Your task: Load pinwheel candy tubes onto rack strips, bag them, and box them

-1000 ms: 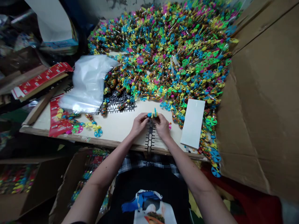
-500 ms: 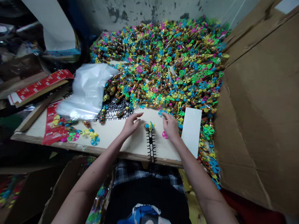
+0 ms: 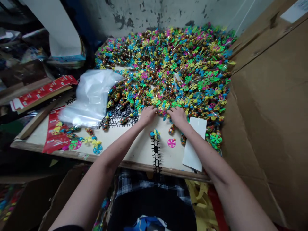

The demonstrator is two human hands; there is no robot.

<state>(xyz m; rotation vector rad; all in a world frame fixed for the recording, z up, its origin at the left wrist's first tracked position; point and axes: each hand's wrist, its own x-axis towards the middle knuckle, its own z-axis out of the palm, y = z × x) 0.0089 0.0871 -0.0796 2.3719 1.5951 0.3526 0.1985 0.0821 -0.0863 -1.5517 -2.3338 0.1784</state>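
A large heap of small clear candy-filled toys with coloured pinwheel tops point(image 3: 163, 67) covers the back of the table. At its front edge, my left hand point(image 3: 148, 115) is closed, fingers curled against the toys. To its right, my right hand point(image 3: 177, 116) is likewise curled in at the heap's edge. What either hand grips is hidden. Between my forearms lies a black plastic toothed strip point(image 3: 156, 154), a blue-and-yellow pinwheel top point(image 3: 155, 134) at its far end. A pink pinwheel point(image 3: 171, 143) rests to the right of the strip.
Clear plastic bags point(image 3: 91, 96) lie to the left over more black strips point(image 3: 117, 121). Several loose toys point(image 3: 90, 139) and red printed card point(image 3: 54, 134) sit at front left. A white card point(image 3: 196, 154) is under my right forearm. Tall cardboard point(image 3: 264, 112) walls the right side.
Both hands have moved forward to the front edge of the heap. The white card has shifted nearer and tilted, and toys beside it on the right have moved.
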